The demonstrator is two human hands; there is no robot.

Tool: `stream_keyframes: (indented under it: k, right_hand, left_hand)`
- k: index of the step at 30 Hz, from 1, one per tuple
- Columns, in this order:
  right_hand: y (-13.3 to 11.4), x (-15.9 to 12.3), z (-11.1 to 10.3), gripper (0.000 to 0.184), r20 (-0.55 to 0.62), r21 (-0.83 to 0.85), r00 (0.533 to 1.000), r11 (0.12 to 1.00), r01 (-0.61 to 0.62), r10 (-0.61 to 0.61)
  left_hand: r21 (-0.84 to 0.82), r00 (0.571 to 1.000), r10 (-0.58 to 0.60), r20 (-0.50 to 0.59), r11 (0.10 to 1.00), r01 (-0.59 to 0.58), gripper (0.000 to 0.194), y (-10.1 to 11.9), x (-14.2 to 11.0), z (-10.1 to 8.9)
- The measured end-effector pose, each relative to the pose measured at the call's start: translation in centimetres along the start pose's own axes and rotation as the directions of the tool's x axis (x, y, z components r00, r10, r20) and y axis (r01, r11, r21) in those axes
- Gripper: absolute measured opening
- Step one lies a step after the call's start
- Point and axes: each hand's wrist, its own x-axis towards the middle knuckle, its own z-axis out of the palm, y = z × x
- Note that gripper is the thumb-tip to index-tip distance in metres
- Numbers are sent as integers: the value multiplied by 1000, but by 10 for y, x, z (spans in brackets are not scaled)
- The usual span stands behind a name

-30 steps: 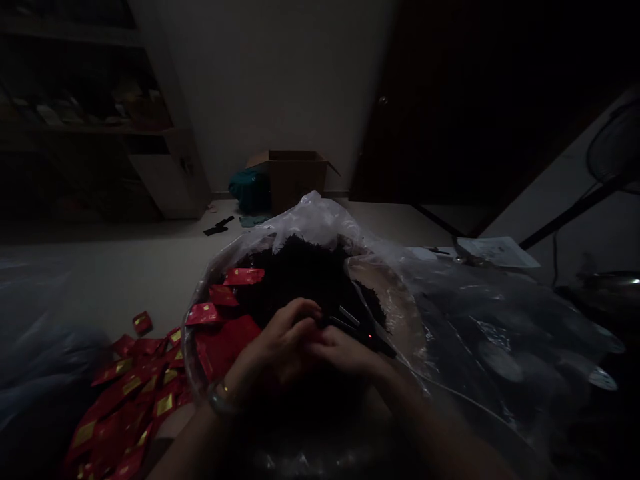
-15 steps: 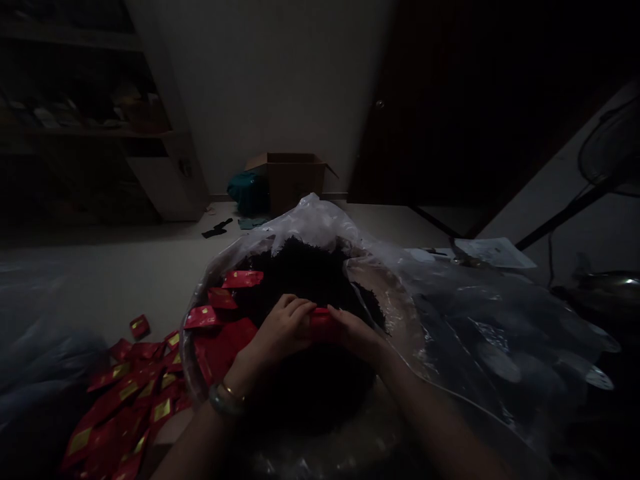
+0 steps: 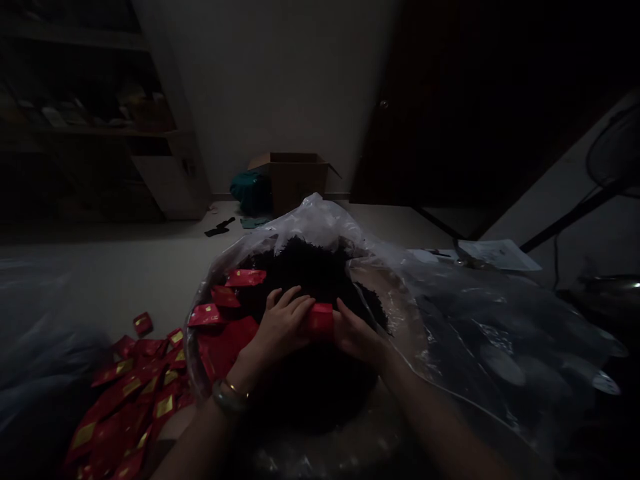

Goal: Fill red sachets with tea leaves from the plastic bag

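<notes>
My left hand and my right hand meet over a heap of dark loose material that lies in a clear plastic bag. Between them they hold a small red packet, each hand's fingers closed on one end of it. A bangle sits on my left wrist. Several red packets with gold print lie inside the bag to the left of my hands.
Many more red packets are strewn on the floor at lower left. A cardboard box and a teal bundle stand by the far wall, a dark shelf unit at left, a fan and papers at right.
A second ago my hands were lower, by a thin dark tool with a red light. They have moved up over the heap, and the red packet now shows between them.
</notes>
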Motion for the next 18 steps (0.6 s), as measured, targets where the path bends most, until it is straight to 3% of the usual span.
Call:
stream_keyframes:
  k: [9,13,18]
  right_hand:
    - [-7,-4,2,70,46,-51,998,998,-44,46]
    - [-6,-4,6,71,31,-42,998,998,-50,51]
    - [-8,-4,6,72,52,-22,996,998,-66,67]
  left_hand:
    - [150,996,-52,71,988,41,55,12,-1,6]
    - [101,992,-24,126,995,11,61,10,0,6]
    - [-14,996,-23,82,1000,24,50,7,0,10]
